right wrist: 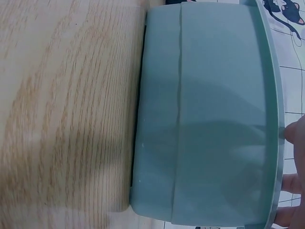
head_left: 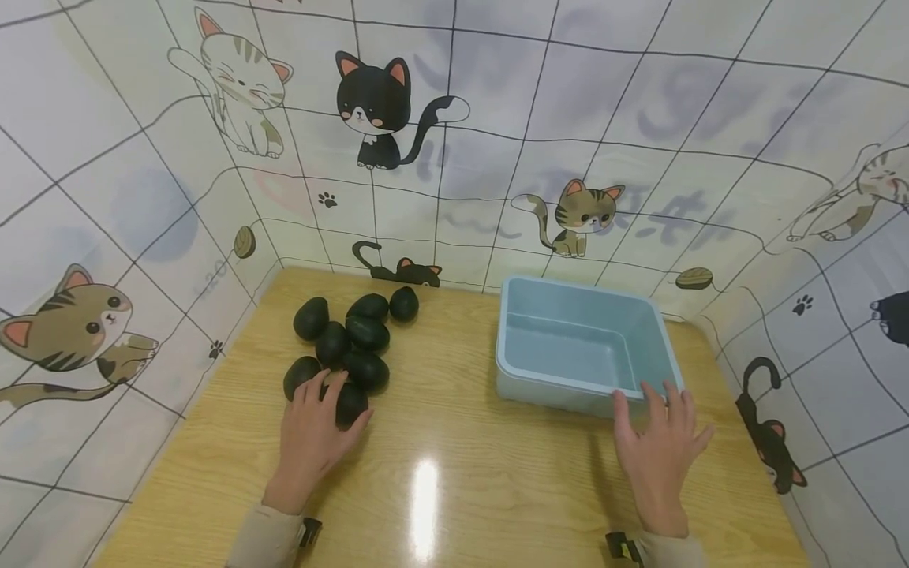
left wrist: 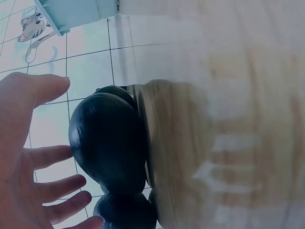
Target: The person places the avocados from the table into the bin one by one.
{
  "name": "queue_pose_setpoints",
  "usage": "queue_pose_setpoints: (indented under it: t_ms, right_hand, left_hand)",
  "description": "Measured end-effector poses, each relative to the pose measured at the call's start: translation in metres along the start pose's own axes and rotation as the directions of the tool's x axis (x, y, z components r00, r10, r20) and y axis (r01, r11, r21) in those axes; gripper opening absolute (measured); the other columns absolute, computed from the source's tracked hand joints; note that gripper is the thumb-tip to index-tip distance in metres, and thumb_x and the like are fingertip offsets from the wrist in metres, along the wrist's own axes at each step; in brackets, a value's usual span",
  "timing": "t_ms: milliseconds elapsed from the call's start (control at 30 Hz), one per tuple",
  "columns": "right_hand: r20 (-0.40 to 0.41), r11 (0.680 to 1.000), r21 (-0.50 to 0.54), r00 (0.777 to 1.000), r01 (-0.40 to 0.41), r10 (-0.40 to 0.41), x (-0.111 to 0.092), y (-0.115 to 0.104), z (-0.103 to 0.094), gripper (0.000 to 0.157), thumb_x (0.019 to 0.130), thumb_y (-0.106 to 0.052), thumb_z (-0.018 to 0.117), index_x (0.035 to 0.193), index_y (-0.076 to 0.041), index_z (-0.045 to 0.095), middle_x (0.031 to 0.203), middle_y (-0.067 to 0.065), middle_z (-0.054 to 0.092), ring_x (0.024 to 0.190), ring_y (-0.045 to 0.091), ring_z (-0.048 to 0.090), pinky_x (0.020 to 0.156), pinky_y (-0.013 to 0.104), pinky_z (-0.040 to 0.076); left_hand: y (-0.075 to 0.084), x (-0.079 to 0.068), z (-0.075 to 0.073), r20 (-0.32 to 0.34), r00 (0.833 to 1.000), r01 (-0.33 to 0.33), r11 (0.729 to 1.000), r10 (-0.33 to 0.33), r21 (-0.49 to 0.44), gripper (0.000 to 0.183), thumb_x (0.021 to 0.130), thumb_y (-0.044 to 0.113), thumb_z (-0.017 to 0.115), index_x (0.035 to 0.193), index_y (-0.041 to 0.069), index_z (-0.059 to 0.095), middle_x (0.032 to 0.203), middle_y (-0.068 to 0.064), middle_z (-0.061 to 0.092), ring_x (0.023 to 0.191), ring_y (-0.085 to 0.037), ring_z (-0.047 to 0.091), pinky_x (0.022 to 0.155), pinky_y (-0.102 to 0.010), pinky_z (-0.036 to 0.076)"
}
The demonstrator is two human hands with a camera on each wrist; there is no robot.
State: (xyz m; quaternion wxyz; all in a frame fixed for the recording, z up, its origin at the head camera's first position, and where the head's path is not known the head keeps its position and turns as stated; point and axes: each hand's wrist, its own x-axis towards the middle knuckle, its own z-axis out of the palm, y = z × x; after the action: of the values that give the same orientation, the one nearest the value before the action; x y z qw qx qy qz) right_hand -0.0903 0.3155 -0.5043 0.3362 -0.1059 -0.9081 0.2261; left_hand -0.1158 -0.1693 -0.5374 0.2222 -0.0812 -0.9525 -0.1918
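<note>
On the left of the table lies a loose group of several dark green avocados (head_left: 367,334). My left hand (head_left: 312,434) reaches over the nearest avocado (head_left: 352,407) with thumb and fingers spread. In the left wrist view the thumb stands apart from that avocado (left wrist: 107,138), while a fingertip comes right at its side. A light blue plastic bin (head_left: 554,389) stands upright at the right, with nothing inside it. At its front right rim is my right hand (head_left: 656,465), fingers extended and fingertips overlapping the rim (right wrist: 278,119).
The wooden table (head_left: 454,442) carries both the avocados and the bin, with bare wood between them. White wall covering (head_left: 483,166) with cat drawings rises behind the table and along both sides.
</note>
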Motion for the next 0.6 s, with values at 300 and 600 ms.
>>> queue_pose_setpoints:
  t_ms: [300, 600]
  right_hand:
    - [-0.018, 1.000, 0.025, 1.000, 0.002, -0.001, -0.0003, 0.0024, 0.0022, 0.053, 0.097, -0.039, 0.071, 0.126, 0.005, 0.067, 0.148, 0.033, 0.055, 0.149, 0.057, 0.036, 0.116, 0.089, 0.003]
    - [-0.042, 0.997, 0.083, 0.999, 0.000, 0.003, -0.0023, 0.0051, 0.0049, 0.049, 0.095, -0.032, 0.076, 0.127, 0.004, 0.067, 0.150, 0.030, 0.054, 0.151, 0.057, 0.035, 0.118, 0.087, 0.003]
  left_hand:
    - [-0.0004, -0.0011, 0.0022, -0.013, 1.000, -0.002, 0.999, 0.002, -0.033, 0.073, 0.082, 0.045, 0.087, 0.137, 0.002, 0.066, 0.136, -0.032, 0.063, 0.118, -0.055, 0.062, 0.085, -0.067, 0.057]
    - [-0.0004, -0.0035, 0.0046, 0.007, 1.000, 0.022, 0.997, -0.022, -0.069, 0.069, 0.083, 0.035, 0.088, 0.138, 0.000, 0.065, 0.135, -0.031, 0.064, 0.117, -0.056, 0.062, 0.091, -0.067, 0.055]
